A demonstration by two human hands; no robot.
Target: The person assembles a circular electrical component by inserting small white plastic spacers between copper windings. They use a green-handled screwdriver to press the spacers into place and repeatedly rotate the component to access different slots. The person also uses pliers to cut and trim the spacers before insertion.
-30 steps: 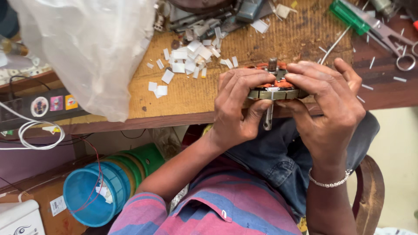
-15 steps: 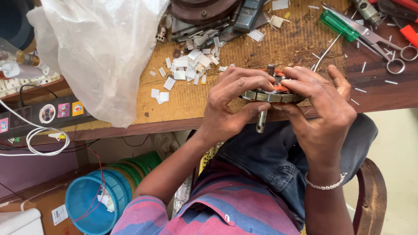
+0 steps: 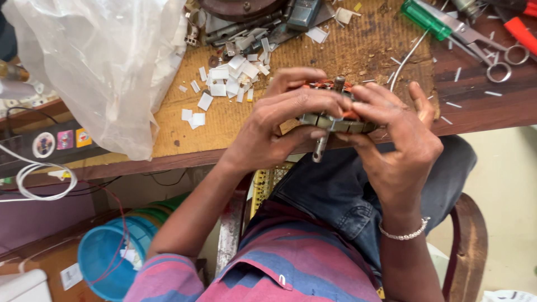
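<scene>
Both hands are wrapped round a small motor armature (image 3: 335, 114), held just over the near edge of the workbench (image 3: 481, 109), above the lap. Left hand (image 3: 279, 126) clamps one side, right hand (image 3: 391, 134) the other, fingers closed on the steel lamination stack, with the shaft (image 3: 320, 148) poking down between them. Looks dense and rigid for its size, but the copper windings are the delicate bit, so I'd say grip the stack or shaft. Further back: white paper slips (image 3: 224, 84), a clear plastic bag (image 3: 106, 61), green-handled screwdriver (image 3: 425, 19), scissors (image 3: 481, 42).
</scene>
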